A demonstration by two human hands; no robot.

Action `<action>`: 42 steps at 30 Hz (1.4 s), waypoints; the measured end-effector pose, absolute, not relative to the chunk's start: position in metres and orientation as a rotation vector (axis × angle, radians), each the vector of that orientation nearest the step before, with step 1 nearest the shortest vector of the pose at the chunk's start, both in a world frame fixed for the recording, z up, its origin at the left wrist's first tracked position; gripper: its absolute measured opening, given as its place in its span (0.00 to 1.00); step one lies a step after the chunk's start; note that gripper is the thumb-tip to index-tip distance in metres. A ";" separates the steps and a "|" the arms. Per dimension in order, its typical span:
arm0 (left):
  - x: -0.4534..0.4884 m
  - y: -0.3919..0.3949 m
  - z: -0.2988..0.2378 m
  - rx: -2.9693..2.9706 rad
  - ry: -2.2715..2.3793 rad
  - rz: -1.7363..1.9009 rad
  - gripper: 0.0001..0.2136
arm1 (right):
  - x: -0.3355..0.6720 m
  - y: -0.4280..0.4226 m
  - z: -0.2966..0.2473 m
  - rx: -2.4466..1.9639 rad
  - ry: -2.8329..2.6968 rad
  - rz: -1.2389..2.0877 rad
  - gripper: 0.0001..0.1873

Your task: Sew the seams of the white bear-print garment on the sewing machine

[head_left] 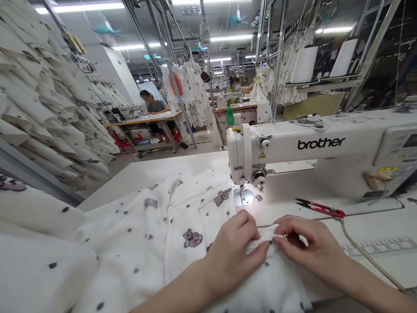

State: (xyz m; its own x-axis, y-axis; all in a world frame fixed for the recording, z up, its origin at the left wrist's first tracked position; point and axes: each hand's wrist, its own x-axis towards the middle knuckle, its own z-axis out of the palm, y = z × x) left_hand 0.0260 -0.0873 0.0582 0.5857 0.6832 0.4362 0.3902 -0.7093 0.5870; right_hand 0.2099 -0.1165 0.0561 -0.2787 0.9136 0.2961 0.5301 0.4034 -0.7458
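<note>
Strip lights [231, 38] streak across the top of the frame, two seated co-workers at their tables beyond, hanging garments [42, 87] crowding the upper left, and down here we're on a pale worktop [387, 221] whose far edge cuts across left of centre. White bear-print fabric [156, 243] sprawls from the lower left to the middle, one folded edge running right up beside the needle plate [244, 198] of the sewing machine [293, 143]. And look at the hands, just right of bottom centre! Left hand [236, 248], grip closed, thumb against curled fingers, a bunched edge of that fabric caught between them; right hand [314, 241] meets it, thumb and fingertips pinched on the same edge, a small gap showing behind the pinch. Only a narrow band separates the left knuckles from the needle area. To the right, a broader strip of bed runs under the machine's arm, bordered by red-handled snips [321, 208], blades pointing left, just above the right hand. Their cord [365, 256] slants to the lower right corner, crossing a clear ruler [384, 245], so the right forearm has these close along its upper side.
</note>
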 end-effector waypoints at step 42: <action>0.018 -0.075 0.068 1.668 1.046 0.468 0.07 | 0.190 -0.115 0.037 -1.286 -1.794 0.712 0.07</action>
State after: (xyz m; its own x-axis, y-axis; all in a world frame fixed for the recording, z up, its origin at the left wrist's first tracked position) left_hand 0.0179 -0.0749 0.0677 0.5391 0.8203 -0.1908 0.4042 -0.0532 0.9131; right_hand 0.1905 -0.1148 0.0373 -0.1642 0.9457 0.2806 0.4959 0.3251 -0.8053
